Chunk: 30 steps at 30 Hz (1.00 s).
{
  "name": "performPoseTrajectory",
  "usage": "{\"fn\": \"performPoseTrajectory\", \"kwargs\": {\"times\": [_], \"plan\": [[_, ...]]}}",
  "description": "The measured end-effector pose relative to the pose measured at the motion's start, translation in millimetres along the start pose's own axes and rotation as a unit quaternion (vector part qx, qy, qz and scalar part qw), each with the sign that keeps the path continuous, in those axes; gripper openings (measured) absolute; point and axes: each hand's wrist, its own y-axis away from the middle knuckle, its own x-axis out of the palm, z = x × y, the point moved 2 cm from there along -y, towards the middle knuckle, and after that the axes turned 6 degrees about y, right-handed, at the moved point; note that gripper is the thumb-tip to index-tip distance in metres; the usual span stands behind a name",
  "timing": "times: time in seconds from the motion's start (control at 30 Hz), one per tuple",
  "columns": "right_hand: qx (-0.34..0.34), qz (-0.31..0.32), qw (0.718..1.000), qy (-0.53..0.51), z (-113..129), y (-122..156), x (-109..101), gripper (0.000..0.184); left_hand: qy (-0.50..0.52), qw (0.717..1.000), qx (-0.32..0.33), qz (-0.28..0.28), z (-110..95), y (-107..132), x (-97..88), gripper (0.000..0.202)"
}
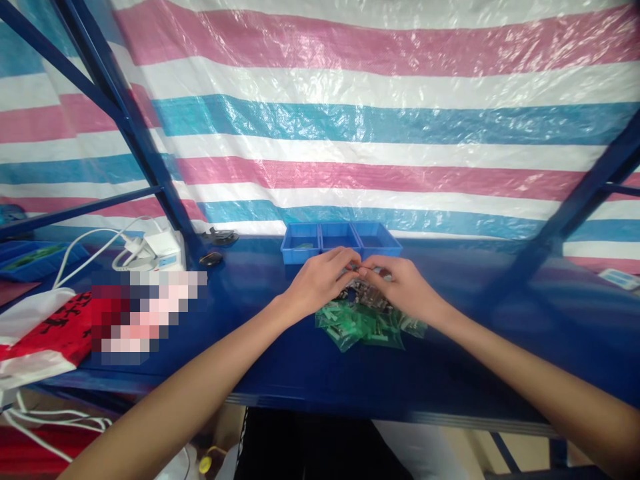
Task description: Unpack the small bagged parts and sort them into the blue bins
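Note:
My left hand (330, 275) and my right hand (393, 280) meet fingertip to fingertip over the middle of the blue table. Both are closed in a pinch, and whatever lies between the fingertips is too small to make out. Just below them is a pile of small dark metallic parts (369, 295), partly covered by the hands. Nearer to me lie several green-tinted clear plastic bags (357, 325) with small pieces inside. Behind the hands stands a row of three joined blue bins (300, 255); the left one holds something greenish.
At the left are a white power strip with plugs (163, 247), a red and white bag (50, 333) and a blue tray (70, 260). Small black objects (220, 236) lie near the left frame post (145, 157). A striped plastic sheet (375, 120) hangs behind the table (475, 373).

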Motion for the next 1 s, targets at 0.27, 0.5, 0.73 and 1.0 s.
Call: {"fn": "performPoseTrajectory", "kwargs": {"times": [0.27,0.5,0.73,1.0], "plan": [[0.058,-0.038,0.990,-0.126,-1,0,-2,0.033,-0.043,0.998,0.012,-0.052,1,1,1.6,0.022],[0.048,-0.011,0.991,-0.124,5,2,-2,0.035,-0.057,0.996,0.012,-0.070,-2,0,2.6,0.023],[0.011,-0.052,0.998,-0.027,3,1,-2,0.019,-0.029,0.998,0.010,-0.061,-5,-1,0.8,0.022],[0.022,-0.058,0.998,0.000,3,2,-1,0.019,0.000,0.999,0.046,-0.013,-9,-1,2.6,0.025]]}}
